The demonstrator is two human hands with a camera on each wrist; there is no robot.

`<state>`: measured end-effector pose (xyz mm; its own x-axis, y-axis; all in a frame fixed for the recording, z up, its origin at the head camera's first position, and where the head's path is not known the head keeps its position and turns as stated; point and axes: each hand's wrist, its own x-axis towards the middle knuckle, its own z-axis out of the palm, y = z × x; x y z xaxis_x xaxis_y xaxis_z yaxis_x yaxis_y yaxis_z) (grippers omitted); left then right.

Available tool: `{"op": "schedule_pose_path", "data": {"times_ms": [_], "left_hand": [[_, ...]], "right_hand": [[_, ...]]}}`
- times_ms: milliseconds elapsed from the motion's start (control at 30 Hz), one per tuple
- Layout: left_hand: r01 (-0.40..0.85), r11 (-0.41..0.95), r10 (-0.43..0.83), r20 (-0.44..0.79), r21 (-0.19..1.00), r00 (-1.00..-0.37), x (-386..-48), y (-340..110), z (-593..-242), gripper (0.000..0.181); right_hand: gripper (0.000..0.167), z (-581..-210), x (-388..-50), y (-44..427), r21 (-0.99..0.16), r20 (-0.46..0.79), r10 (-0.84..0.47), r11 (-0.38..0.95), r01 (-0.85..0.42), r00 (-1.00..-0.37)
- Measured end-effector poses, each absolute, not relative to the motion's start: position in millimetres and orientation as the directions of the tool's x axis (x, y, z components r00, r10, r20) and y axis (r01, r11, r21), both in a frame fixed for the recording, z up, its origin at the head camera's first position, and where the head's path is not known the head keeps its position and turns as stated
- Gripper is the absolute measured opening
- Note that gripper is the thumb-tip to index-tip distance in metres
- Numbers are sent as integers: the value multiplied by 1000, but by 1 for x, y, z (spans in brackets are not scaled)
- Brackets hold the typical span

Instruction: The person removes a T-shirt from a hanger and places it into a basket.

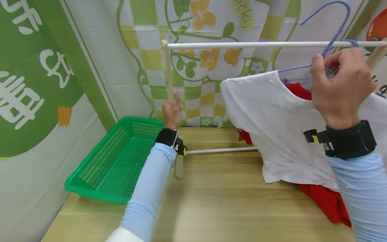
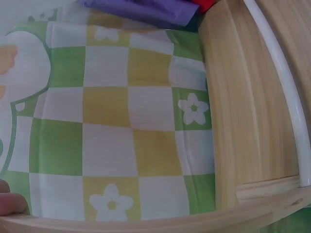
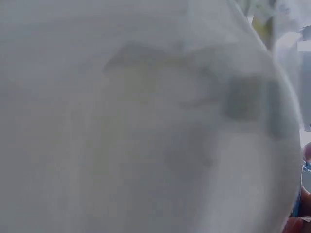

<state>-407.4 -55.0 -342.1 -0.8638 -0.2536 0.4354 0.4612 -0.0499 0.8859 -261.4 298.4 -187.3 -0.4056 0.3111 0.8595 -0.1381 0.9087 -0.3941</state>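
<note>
My right hand (image 1: 344, 84) grips a blue clothes hanger (image 1: 335, 35) just below its hook, near the white rod (image 1: 254, 45) of a drying rack. On this hanger hangs a white shirt (image 1: 272, 124); its cloth fills most of the right wrist view. Behind it shows a red garment (image 1: 326, 203), partly hidden. My left hand (image 1: 171, 111) holds the rack's wooden upright (image 1: 168, 72) below its top end. In the left wrist view, only fingertips (image 2: 12, 204) show beside that wooden bar.
A green plastic basket (image 1: 75, 186) stands on the wooden table (image 1: 211, 201) at the left. The rack's lower white rod (image 1: 220, 150) runs just above the tabletop. A patterned curtain (image 1: 193, 101) hangs behind the rack. Purple cloth (image 2: 150, 10) appears in the left wrist view.
</note>
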Motion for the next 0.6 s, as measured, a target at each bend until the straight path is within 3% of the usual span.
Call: {"op": "schedule_pose_path", "data": {"times_ms": [100, 200, 433, 600], "left_hand": [[447, -11, -252, 430, 894, -867, -408, -57, -341, 57], [412, 31, -228, 408, 911, -884, -408, -58, -338, 58], [340, -6, -41, 340, 940, -940, -409, -44, -335, 56], [356, -33, -49, 354, 934, -934, -406, -46, -343, 58]], "right_hand": [[55, -197, -247, 272, -353, 894, 241, 898, -263, -378], [47, -218, -234, 251, -373, 887, 211, 852, -369, -410], [9, -289, -211, 237, -416, 746, -14, 770, -483, -666], [13, -340, -222, 225, -523, 565, -125, 711, -471, -816]]}}
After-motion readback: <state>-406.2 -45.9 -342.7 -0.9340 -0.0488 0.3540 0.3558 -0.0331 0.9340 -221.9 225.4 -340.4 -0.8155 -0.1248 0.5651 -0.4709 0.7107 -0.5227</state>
